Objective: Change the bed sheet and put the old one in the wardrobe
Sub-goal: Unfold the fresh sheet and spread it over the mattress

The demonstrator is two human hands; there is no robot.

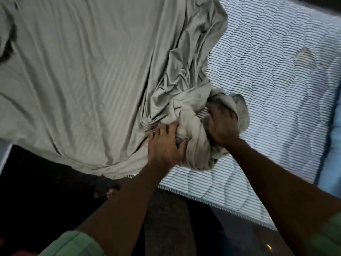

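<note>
both hands are on the grey bed sheet (88, 71), at the bunched part near the front edge of the striped mattress (276, 85). my left hand (164, 145) has its fingers curled into the folds beside the bundle, and my right hand (221, 124) is clenched on the top of the bundle, so each hand is grasping cloth. the sheet is already off the right part of the mattress, where the stripes and a brownish stain (303, 59) are bare, but it covers the whole left part and hangs a little over the front edge. i judge the step in hand is the gathering of the old sheet. to do it well i would pull the cloth toward the bundle in short takes, hand after hand, and keep the bundle on the mattress so no loose end falls to the dark floor (46, 191). the far left corners may be tucked under; i cannot tell from here, so i would pull gently first. about containers: no wardrobe, basket or box is in view, so nothing can be said of their content.
</note>
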